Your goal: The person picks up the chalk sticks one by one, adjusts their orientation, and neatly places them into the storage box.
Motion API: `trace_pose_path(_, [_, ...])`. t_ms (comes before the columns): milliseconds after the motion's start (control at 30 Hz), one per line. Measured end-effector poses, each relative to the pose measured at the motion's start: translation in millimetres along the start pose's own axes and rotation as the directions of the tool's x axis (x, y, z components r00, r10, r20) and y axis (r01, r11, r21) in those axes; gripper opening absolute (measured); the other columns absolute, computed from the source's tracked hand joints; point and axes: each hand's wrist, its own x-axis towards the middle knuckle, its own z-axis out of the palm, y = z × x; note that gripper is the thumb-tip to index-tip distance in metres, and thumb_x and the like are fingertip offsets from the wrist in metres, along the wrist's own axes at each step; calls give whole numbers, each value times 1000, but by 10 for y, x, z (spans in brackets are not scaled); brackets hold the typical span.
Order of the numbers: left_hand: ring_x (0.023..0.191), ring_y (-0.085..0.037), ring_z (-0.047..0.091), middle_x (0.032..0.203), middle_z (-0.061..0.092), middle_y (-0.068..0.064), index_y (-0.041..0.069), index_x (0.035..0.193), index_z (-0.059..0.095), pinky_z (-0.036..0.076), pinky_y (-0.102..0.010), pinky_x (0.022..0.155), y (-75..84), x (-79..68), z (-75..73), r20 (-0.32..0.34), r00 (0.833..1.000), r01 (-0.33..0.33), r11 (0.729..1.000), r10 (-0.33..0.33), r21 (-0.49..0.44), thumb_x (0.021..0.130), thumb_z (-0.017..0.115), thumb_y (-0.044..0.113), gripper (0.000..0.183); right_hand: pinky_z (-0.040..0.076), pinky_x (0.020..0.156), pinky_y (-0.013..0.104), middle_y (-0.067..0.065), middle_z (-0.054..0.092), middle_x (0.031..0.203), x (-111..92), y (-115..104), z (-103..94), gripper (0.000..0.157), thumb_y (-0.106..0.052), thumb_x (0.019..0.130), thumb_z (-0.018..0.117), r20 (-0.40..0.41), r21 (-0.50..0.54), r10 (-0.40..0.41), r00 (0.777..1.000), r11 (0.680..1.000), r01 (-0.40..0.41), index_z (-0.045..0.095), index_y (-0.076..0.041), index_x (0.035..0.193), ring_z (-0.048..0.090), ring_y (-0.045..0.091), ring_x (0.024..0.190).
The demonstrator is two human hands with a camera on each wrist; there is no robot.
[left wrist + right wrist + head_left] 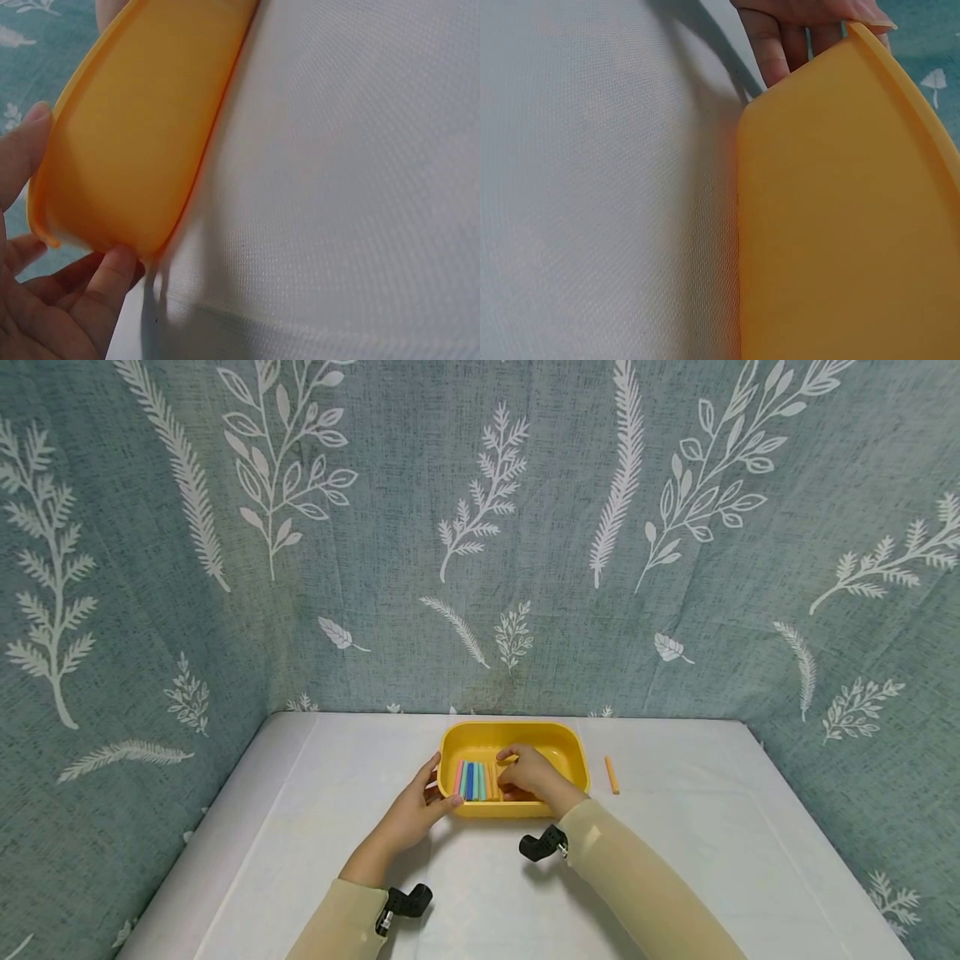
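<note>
In the head view a yellow plastic tray [558,742] stands on the white table. A row of several coloured chalk sticks [472,781], pink, green, blue and orange, lies side by side in its left half. My left hand [412,812] grips the tray's left end, thumb at the front corner; the left wrist view shows this hand [64,300] around the tray's end wall [142,135]. My right hand [528,774] reaches over the front rim, fingers curled at an orange chalk stick [492,781] at the row's right end; its fingertips are partly hidden.
One more orange chalk stick [612,775] lies on the table just right of the tray. A white cloth [675,835] covers the table. Teal leaf-patterned fabric [390,543] hangs behind and at both sides.
</note>
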Motion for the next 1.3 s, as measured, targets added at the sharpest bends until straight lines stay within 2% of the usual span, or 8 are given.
trace_pose_path(367, [134, -38, 49, 154, 38, -21, 13, 162, 16, 44, -49, 107, 6, -9, -1, 4, 1000, -17, 1000, 17, 4, 94, 72, 29, 89, 60, 58, 28, 15, 64, 89, 4, 16, -23, 35, -1, 91, 69, 9, 17, -10, 1000, 1000, 10, 58, -6, 124, 62, 19, 59])
trace_pose_path(567, [134, -37, 49, 155, 38, -21, 14, 162, 15, 44, -49, 107, -1, -12, -1, 6, 1000, -18, 1000, 18, 4, 94, 72, 30, 90, 60, 57, 29, 16, 63, 88, -24, -13, -85, 35, -1, 92, 67, 21, 70, -31, 999, 997, 29, 58, -4, 125, 62, 18, 56])
trace_pose_path(867, [133, -37, 50, 154, 39, -20, 14, 162, 16, 44, -48, 107, -10, -3, 2, -1, 1000, -12, 1000, 12, 20, 94, 73, 31, 90, 62, 67, 34, 16, 61, 100, -141, -77, -235, 31, -4, 95, 65, 19, 94, -83, 996, 992, 80, 61, -2, 125, 64, 23, 71])
trace_pose_path(1067, [133, -37, 50, 154, 39, -20, 14, 162, 16, 44, -48, 108, -9, -8, 4, -2, 1000, -15, 1000, 15, 17, 93, 73, 30, 91, 62, 69, 37, 16, 59, 99, -227, -117, -357, 29, -3, 96, 63, 6, 121, -101, 995, 988, 100, 61, 1, 124, 60, 22, 73])
trace_pose_path(1300, [134, -37, 49, 155, 38, -20, 14, 162, 16, 44, -49, 108, -7, -7, 2, -2, 1000, -13, 1000, 13, 7, 93, 73, 30, 91, 62, 71, 37, 19, 61, 107, -392, -155, -534, 32, -5, 98, 64, 9, 108, -107, 994, 989, 106, 60, 1, 129, 62, 24, 78])
